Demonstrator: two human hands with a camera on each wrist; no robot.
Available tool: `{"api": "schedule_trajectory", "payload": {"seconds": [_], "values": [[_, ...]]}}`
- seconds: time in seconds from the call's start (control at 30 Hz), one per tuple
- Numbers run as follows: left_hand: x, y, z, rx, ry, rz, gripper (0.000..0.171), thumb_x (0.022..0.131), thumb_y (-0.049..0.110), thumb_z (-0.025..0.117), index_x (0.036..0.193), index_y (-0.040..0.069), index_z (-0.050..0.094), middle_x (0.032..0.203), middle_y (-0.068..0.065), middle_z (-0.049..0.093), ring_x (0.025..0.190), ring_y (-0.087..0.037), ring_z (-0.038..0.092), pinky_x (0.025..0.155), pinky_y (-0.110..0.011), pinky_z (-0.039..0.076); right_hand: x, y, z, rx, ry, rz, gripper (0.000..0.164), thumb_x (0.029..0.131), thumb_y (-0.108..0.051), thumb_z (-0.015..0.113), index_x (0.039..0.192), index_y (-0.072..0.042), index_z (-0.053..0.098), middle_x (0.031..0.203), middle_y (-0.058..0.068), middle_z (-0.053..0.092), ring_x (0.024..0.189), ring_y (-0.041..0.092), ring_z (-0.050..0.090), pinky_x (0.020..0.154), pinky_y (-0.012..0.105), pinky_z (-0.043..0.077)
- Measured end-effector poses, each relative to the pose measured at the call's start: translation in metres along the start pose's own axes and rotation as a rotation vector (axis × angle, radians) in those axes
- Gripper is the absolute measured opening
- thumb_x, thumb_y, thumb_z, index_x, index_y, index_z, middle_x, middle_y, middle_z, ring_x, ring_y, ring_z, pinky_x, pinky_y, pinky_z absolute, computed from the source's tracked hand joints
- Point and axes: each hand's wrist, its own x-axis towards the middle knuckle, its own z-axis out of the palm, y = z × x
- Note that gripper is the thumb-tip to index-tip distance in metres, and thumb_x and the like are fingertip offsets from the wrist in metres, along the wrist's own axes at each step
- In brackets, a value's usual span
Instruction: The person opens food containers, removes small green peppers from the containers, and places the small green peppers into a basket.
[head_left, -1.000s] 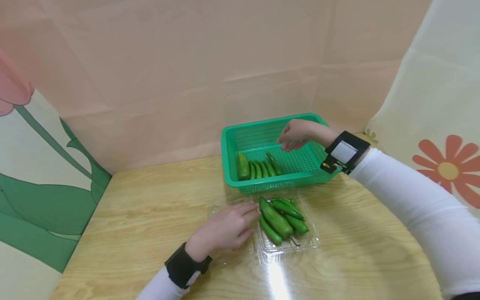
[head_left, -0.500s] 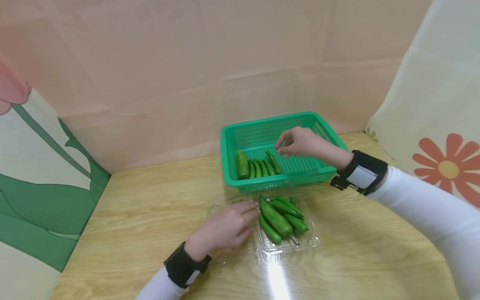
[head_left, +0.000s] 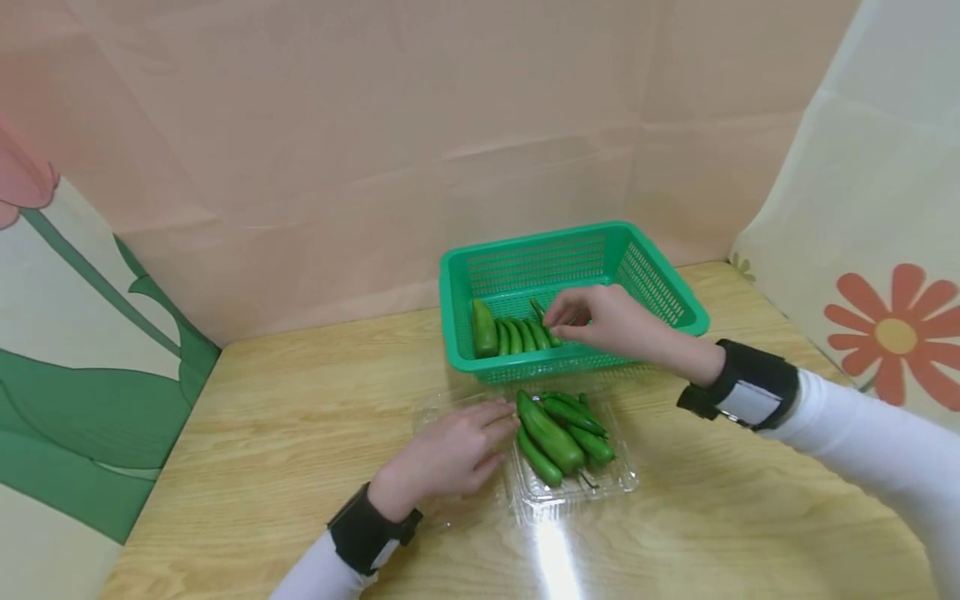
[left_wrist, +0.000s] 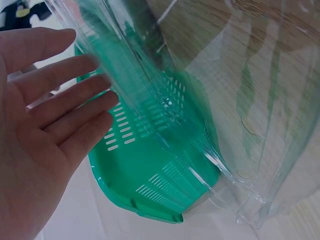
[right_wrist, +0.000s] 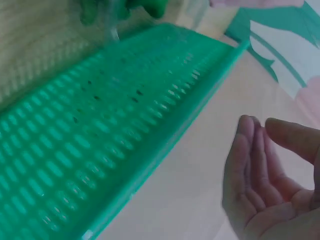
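**Green peppers in two places, with a hand by each**

A bright green plastic basket with holes has a row of slim, curved green peppers and one fat green pepper. In front, more shiny green peppers lie piled in a clear plastic box.

The right hand is over the basket, next to the end pepper. Its fingers are bent, with a narrow gap to the thumb, and nothing shows in it. The left hand is beside the box, fingers nearly straight, holding nothing.

A careless bump from the right hand could mess up the row. The heaped peppers might roll if the light box gets knocked.

The right hand hides part of the end pepper, so I can't tell if they touch. The see-through plastic is hard to make out.
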Motion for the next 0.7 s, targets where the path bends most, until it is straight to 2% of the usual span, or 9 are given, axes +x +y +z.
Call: {"api": "schedule_trajectory", "payload": {"seconds": [0.17,0.37,0.53,0.7], "values": [[0.0,0.0,0.001,0.004,0.004,0.004,0.044,0.088,0.023,0.063,0.126,0.004,0.058,0.134,-0.015,0.056,0.127,-0.025,0.051,0.11,-0.036,0.041,-0.008,0.005,0.014,-0.002,-0.019,-0.128,0.009,0.087,-0.014,0.068,0.095,-0.016,0.068,0.086,-0.004,0.072,0.076,0.005,0.066,0.063,0.022,0.057],[0.001,0.0,0.001,-0.002,0.008,0.003,0.044,0.087,0.023,0.064,0.126,0.004,0.058,0.134,-0.015,0.056,0.127,-0.025,0.051,0.109,-0.036,0.042,-0.016,0.011,0.026,-0.04,-0.167,-0.294,0.01,0.088,-0.015,0.066,0.098,-0.018,0.066,0.089,-0.006,0.069,0.078,0.003,0.064,0.063,0.015,0.056],[0.0,-0.001,0.001,0.01,0.03,0.016,0.044,0.086,0.022,0.065,0.125,0.004,0.058,0.132,-0.015,0.057,0.126,-0.025,0.052,0.108,-0.037,0.043,-0.019,0.018,0.035,-0.026,-0.274,-0.374,0.012,0.089,-0.012,0.065,0.1,-0.017,0.067,0.093,-0.003,0.07,0.081,0.003,0.064,0.067,0.015,0.056],[0.0,-0.001,0.002,0.016,0.031,0.019,0.044,0.086,0.022,0.065,0.126,0.004,0.058,0.132,-0.015,0.057,0.126,-0.025,0.052,0.108,-0.036,0.043,-0.022,0.028,0.047,-0.086,-0.276,-0.433,0.015,0.085,-0.006,0.068,0.098,-0.013,0.069,0.095,-0.002,0.07,0.085,0.004,0.064,0.072,0.016,0.057]]}}
